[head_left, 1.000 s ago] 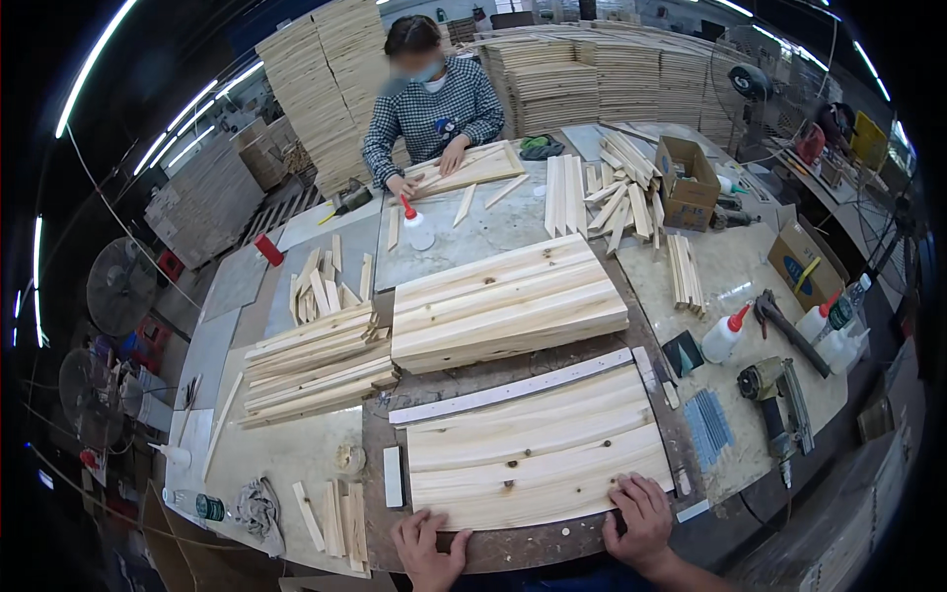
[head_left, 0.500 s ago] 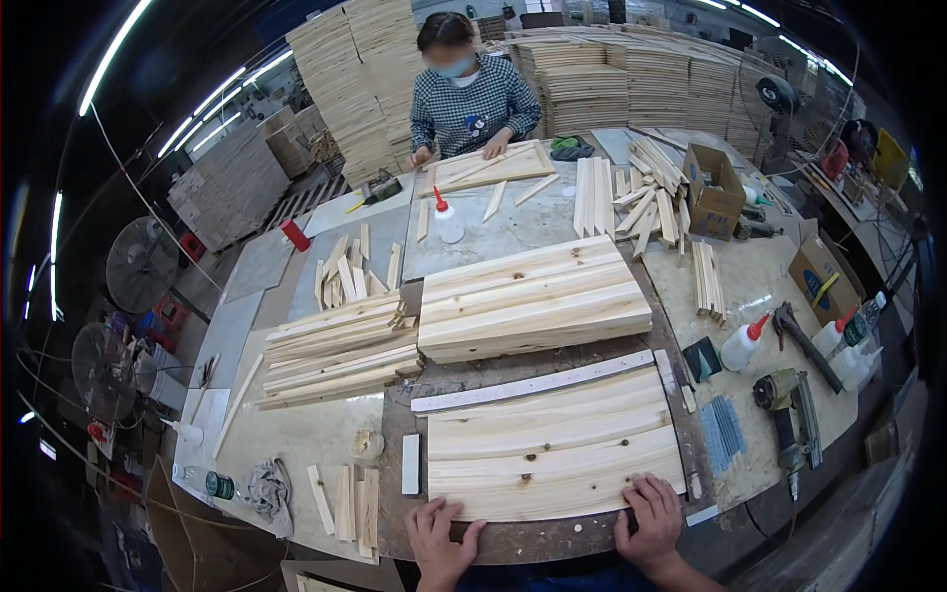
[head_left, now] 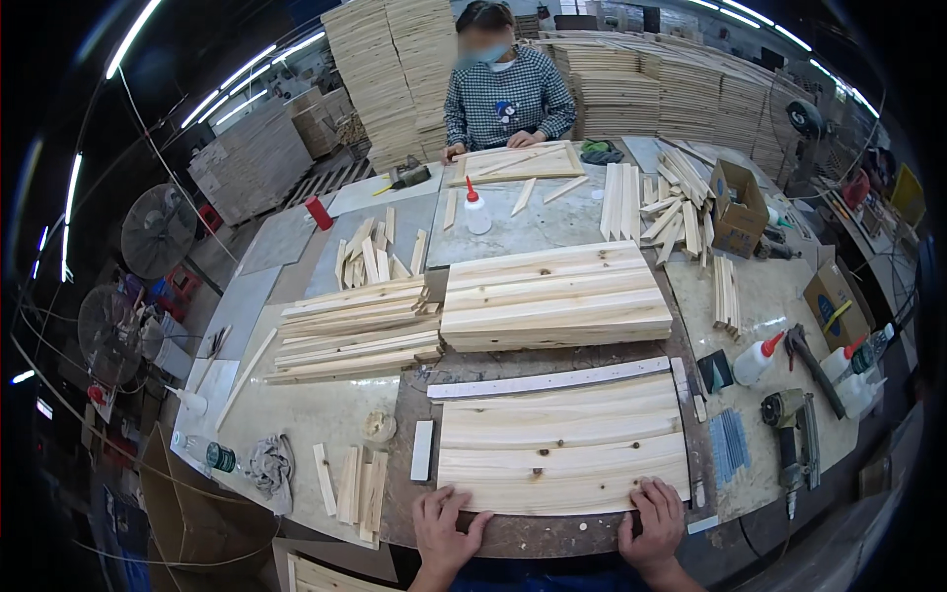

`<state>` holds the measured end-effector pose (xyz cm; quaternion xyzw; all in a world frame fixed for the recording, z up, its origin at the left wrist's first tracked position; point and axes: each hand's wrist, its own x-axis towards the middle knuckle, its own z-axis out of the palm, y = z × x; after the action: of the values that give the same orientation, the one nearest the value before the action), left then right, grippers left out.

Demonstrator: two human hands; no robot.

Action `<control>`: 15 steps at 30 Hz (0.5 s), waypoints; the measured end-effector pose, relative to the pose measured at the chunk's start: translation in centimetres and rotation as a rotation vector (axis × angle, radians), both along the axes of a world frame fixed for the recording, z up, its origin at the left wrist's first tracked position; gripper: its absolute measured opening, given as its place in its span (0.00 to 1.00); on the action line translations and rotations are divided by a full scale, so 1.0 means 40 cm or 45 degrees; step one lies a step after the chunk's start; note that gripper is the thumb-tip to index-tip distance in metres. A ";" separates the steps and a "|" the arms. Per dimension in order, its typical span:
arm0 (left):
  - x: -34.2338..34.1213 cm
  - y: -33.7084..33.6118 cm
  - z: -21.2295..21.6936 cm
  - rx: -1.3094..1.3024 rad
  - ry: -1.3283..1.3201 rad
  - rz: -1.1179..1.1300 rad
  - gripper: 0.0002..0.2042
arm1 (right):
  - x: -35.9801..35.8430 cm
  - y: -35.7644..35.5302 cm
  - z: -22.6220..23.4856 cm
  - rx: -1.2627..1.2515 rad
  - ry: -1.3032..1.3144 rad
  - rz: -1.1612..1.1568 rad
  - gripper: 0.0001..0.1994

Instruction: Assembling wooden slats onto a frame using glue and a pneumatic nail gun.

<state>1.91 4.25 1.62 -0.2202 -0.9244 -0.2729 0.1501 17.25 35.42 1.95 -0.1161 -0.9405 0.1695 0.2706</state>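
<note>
A pale knotty wood panel (head_left: 562,449) lies flat on the dark work board (head_left: 406,493) before me. My left hand (head_left: 449,528) rests its fingertips at the panel's near left corner, thumb apart from the fingers. At the near right corner, my right hand (head_left: 653,523) lies with bent, spread fingers touching the panel's edge. Neither hand grasps anything. Along the panel's far side runs a whitish strip (head_left: 552,379), and a shorter one (head_left: 681,390) stands at its far right corner. Beyond them sits a stack of similar panels (head_left: 557,296).
Left are wood slats (head_left: 355,331), a rag (head_left: 271,469) and a small whitish block (head_left: 421,451). On the right lie a nail gun (head_left: 789,434), blue-grey nail strips (head_left: 729,444), a hammer (head_left: 814,370) and a glue bottle (head_left: 758,360). Across the table a co-worker (head_left: 508,99) handles a wooden frame (head_left: 518,163).
The whole view has shifted, so the table sits further right in the picture. Both my hands stay at the panel's near corners. The co-worker's head has turned slightly.
</note>
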 end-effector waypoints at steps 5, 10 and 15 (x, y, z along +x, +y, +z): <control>0.006 -0.006 0.004 -0.003 -0.005 0.007 0.23 | -0.005 -0.006 0.001 -0.012 -0.017 0.013 0.20; -0.012 -0.001 0.047 -0.035 -0.035 -0.011 0.22 | 0.000 -0.002 -0.006 0.007 -0.018 0.021 0.20; -0.046 -0.030 0.164 -0.016 0.146 -0.121 0.18 | -0.003 0.003 -0.008 0.006 -0.050 0.014 0.20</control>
<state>0.07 3.05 8.18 -0.2802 -0.9044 -0.2609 0.1884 17.14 35.55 1.63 -0.1137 -0.9466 0.1665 0.2516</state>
